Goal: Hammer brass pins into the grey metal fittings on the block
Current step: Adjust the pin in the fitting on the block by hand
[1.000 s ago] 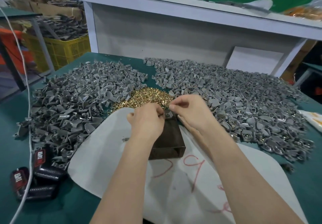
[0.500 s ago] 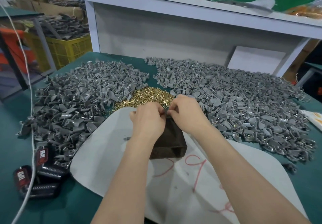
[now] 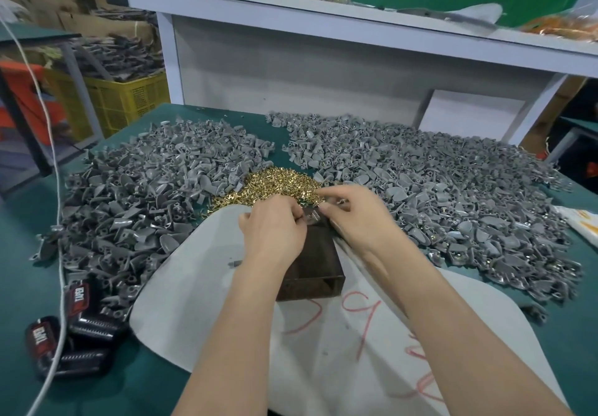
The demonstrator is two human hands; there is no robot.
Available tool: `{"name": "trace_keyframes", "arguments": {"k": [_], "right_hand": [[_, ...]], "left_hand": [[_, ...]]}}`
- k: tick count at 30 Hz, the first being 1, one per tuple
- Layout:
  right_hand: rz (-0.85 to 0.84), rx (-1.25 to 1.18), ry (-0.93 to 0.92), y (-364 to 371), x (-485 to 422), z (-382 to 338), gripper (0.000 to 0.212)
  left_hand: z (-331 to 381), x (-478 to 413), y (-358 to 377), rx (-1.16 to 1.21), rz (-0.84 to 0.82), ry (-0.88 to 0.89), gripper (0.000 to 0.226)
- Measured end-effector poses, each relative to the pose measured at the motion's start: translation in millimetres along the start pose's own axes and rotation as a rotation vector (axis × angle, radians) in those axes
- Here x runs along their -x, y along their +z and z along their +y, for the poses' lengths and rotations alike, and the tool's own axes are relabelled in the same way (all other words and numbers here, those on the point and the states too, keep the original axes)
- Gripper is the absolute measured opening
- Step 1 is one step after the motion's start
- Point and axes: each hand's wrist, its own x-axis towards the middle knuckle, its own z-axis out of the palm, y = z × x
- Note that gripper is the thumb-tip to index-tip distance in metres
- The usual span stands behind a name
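Note:
A dark brown block [image 3: 315, 266] lies on a white sheet [image 3: 194, 302] in front of me. At its far end sits a grey metal fitting [image 3: 310, 216], partly hidden by fingers. My left hand [image 3: 273, 231] curls over the block's far left corner, fingertips pinching the fitting. My right hand [image 3: 352, 218] comes in from the right, thumb and forefinger pinched at the same fitting. Whether a pin is between the fingers is hidden. A heap of brass pins [image 3: 275, 187] lies just beyond the hands.
Large heaps of grey fittings lie left [image 3: 145, 195] and right [image 3: 437, 195] on the green table. Black and red tools [image 3: 71, 328] lie at the near left beside a white cord [image 3: 58, 221]. A white shelf [image 3: 323, 30] rises behind; a yellow crate [image 3: 126, 98] stands far left.
Both hands stay at the block's far end. My right hand's fingers have shifted slightly on the fitting; the block has not moved.

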Motion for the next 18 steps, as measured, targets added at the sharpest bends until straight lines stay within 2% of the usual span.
{"name": "trace_keyframes", "arguments": {"k": [2, 4, 7, 10, 13, 18], "right_hand": [[0.0, 0.137, 0.128, -3, 2, 15, 0.027], [-0.138, 0.417, 0.235, 4, 5, 22, 0.022], [-0.212, 0.548, 0.258, 11, 2, 15, 0.015], [-0.243, 0.53, 0.274, 9, -3, 10, 0.02], [-0.234, 0.378, 0.315, 3, -6, 12, 0.012], [-0.094, 0.255, 0.296, -29, -2, 4, 0.026]], "left_hand": [[-1, 0, 0, 0.004, -0.004, -0.004, 0.01], [-1, 0, 0, 0.012, -0.01, -0.008, 0.01], [1, 0, -1, 0.021, -0.011, -0.013, 0.009], [0, 1, -2, 0.028, -0.005, -0.024, 0.008], [-1, 1, -3, 0.022, 0.004, -0.022, 0.007], [0, 2, -3, 0.02, -0.005, -0.013, 0.008]]}}
